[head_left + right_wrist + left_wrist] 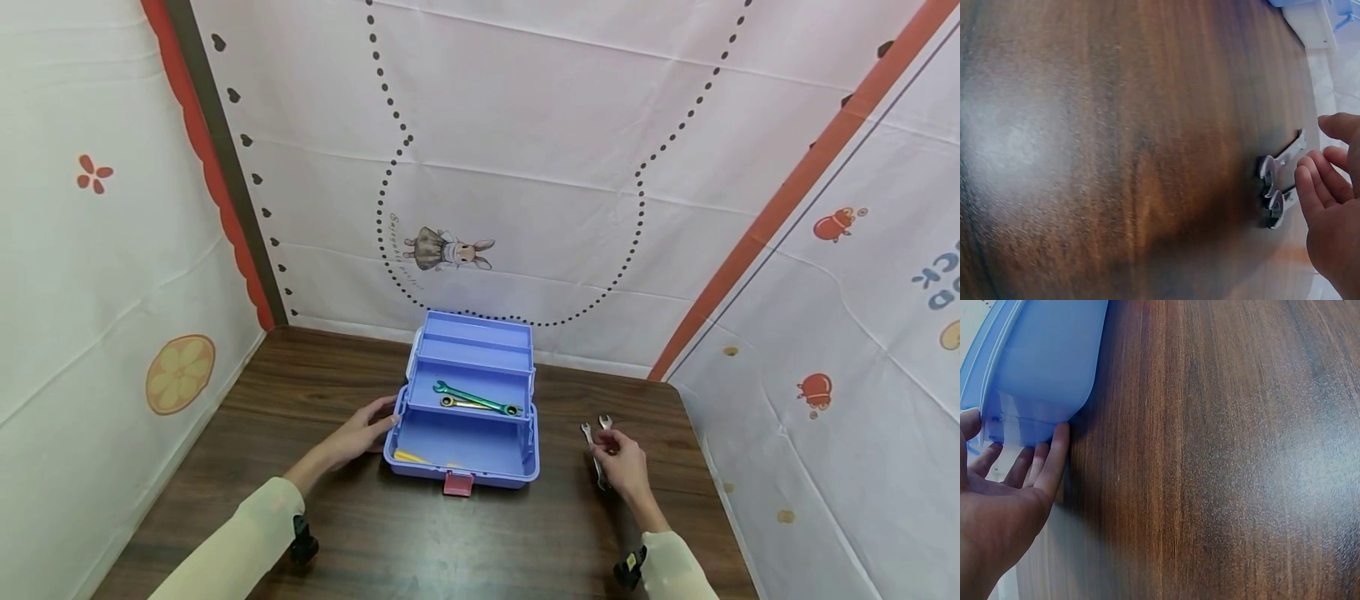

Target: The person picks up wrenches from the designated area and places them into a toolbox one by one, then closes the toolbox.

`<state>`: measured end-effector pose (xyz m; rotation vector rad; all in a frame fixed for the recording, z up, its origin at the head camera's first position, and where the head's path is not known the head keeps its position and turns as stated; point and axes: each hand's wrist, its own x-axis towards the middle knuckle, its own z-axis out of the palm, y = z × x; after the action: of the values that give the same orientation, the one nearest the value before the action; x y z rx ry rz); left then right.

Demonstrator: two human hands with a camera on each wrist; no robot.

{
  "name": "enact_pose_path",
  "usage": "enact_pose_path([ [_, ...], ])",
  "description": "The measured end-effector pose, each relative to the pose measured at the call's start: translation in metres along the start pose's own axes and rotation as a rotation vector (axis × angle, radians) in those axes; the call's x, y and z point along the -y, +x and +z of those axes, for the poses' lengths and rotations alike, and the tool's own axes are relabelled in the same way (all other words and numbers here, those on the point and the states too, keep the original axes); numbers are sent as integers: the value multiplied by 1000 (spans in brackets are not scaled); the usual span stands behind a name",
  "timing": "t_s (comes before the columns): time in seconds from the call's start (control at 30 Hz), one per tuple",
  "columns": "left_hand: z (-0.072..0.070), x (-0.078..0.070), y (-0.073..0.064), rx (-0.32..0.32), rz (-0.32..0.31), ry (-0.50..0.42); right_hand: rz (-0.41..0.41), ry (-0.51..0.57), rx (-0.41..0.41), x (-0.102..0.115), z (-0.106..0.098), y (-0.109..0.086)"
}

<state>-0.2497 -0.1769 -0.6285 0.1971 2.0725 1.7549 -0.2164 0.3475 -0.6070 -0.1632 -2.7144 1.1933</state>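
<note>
A blue toolbox (468, 437) stands on the table with its lid and tiered trays raised. My left hand (360, 437) holds its left side, thumb at the rim and fingers against the outer wall, as the left wrist view also shows. In the upper tray lie a green ratchet wrench (476, 397) and a gold ratchet wrench (468, 404). To the right, my right hand (625, 468) hovers close over two silver wrenches (1288, 153) lying side by side. Its fingers are loosely bent, thumb apart from them, and they partly hide the wrenches.
Yellow handles (408, 457) show in the toolbox's bottom compartment. A pink latch (458, 484) hangs at its front. The brown wooden table (480, 542) meets printed cloth walls (525, 250) at the back and both sides.
</note>
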Motion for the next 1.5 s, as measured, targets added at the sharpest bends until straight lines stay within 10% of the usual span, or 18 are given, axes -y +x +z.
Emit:
enact_pose_path([
  [1.5,2,2,-1,-3,-9,-29,-120,-139,-29,5,25,-3],
])
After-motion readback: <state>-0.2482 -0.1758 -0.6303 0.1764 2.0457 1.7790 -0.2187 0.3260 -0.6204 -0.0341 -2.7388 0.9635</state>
